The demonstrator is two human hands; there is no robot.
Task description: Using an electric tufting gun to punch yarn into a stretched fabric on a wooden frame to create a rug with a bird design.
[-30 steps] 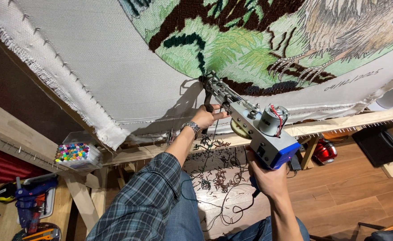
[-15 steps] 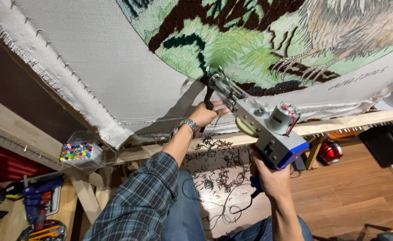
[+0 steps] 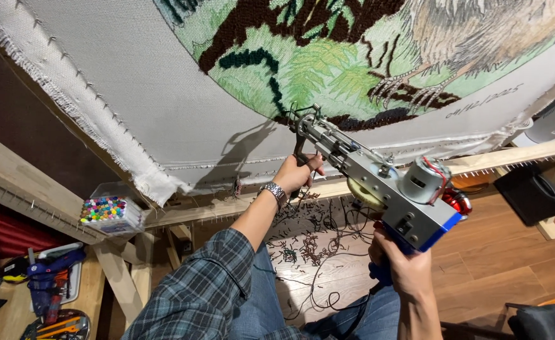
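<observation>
Stretched rug canvas [image 3: 164, 107] overhead, both hands' grip closed on tufting gun [image 3: 378, 182], marker box [image 3: 110, 213] nearby.

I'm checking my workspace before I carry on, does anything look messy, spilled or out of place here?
Yes: short yarn clippings and loose strands lie scattered over the wooden floor under the frame. The cloth's left edge is frayed. Otherwise nothing stands out; both hands grip the tufting gun.

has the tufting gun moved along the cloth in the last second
Cannot tell. The tufting gun has its tip at the dark brown border, as before; the camera shifted.
</observation>
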